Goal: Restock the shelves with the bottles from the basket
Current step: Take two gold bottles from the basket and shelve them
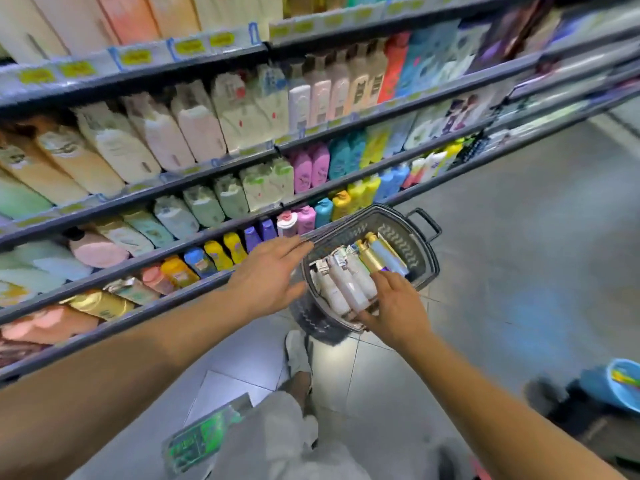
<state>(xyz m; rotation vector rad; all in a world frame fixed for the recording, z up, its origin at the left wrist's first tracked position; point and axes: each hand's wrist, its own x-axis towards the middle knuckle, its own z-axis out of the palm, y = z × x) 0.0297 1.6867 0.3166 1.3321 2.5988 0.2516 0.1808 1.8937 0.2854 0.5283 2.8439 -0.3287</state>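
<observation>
Dark plastic basket [420, 251] is sitting on the grey tiled floor [519, 237], right up against the lowest shelf rail [194, 282] of the shelving unit. Inside the basket, bottles are lying on their sides: a bunch of white bottles [346, 285] at the end nearest the person, a gold bottle [369, 256] and a pale blue one [388, 254] just beyond them toward the far end with the handle [427, 225]. Left hand [270, 275] is hovering flat at the shelf-side rim of the basket, fingers straight and spread a little, gripping nothing; can't tell if the fingertips are touching the rim. Right hand [394, 306] is reaching into the near end of the basket, thumb lying against the lower end of a white bottle, fingers curling over next to the gold one; looks like it's closing on a white bottle, but the grip is partly hidden, so can't call it firm. Shelves above the basket are standing full: small yellow, blue and purple bottles [228, 249] on the row just left of the basket, bigger cream and pastel bottles [156, 140] higher up. Person's leg in light shorts [287, 441] and a white shoe [298, 351] are showing just short of the basket. Blue bucket [620, 382] is sitting well off to the right of it.
</observation>
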